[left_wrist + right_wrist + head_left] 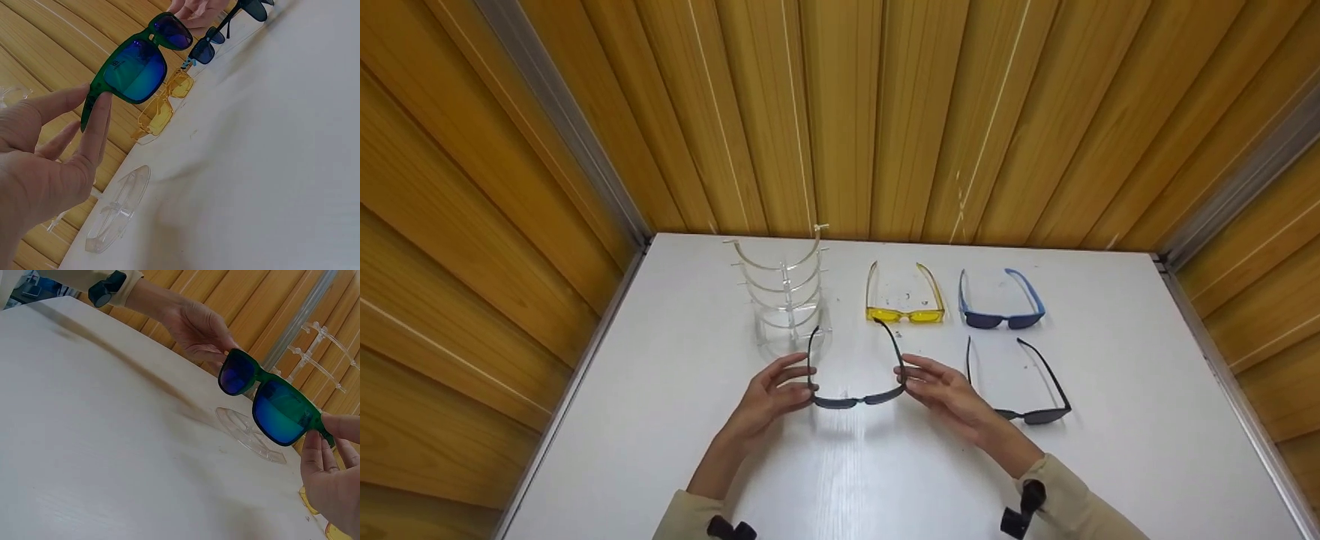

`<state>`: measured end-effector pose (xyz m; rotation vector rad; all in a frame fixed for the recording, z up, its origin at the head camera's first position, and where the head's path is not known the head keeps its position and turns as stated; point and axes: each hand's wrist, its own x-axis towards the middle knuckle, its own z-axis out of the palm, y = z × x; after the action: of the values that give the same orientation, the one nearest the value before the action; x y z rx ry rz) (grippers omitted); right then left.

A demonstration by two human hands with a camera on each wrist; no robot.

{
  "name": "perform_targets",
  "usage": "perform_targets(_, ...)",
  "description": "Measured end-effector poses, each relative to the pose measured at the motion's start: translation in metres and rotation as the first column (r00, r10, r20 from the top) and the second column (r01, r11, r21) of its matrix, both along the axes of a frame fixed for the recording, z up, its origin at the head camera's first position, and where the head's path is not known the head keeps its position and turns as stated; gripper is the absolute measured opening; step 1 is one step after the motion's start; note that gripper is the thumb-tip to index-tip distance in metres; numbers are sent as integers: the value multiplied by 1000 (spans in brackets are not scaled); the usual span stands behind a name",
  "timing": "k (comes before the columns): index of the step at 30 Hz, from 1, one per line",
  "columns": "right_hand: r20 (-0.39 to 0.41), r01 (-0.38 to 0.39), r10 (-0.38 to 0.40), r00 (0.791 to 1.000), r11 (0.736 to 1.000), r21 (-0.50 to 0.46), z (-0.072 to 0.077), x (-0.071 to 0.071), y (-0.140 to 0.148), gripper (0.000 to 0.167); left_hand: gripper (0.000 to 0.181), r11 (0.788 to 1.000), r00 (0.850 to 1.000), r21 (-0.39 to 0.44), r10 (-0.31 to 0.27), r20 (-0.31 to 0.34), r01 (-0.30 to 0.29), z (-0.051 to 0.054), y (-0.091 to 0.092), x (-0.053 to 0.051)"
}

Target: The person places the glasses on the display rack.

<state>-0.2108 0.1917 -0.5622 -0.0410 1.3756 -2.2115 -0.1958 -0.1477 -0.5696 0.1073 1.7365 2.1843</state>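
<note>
Sunglasses [135, 70] are up off the bench [1170, 427], temples unfolded and pointing away from the person, on the near right of the clear display stand [787, 300]. Left hand [765, 397] and right hand [956, 397] each pinch one end by the hinge, finger gap down to frame thickness. Head view reads the pair as plain dark; both wrist views give green frame, blue-green mirrored lenses. Only right wrist view catches clutter [31, 289] past the bench edge, too small to ID. Bench top white, glossy; wood-panelled walls [840, 112] on three sides, metal strips [555, 105] at the corners. Yellow glasses [885, 315] and blue sunglasses [984, 321] sit toward the back edge; black sunglasses [1046, 416] nearer, partly hidden by right hand, so that side's tight. White top runs wide from stand to left edge, also along the near side.
</note>
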Motion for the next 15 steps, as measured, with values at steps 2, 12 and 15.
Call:
perform_targets(2, -10, -3, 3, 1000, 1000, 6, -1, -1, -3, 53, 71, 1000, 1000, 6, 11, 19, -11, -1, -2, 3)
perform_targets(12, -39, -27, 29, 999, 999, 39, -6, -4, -29, 57, 72, 996, 995, -32, 81, 66, -79, -3, -20, 12)
perform_targets(15, -41, -16, 17, 999, 1000, 23, -5, -6, -34, 55, 73, 996, 994, -17, 83, 70, -82, -1, -25, 12)
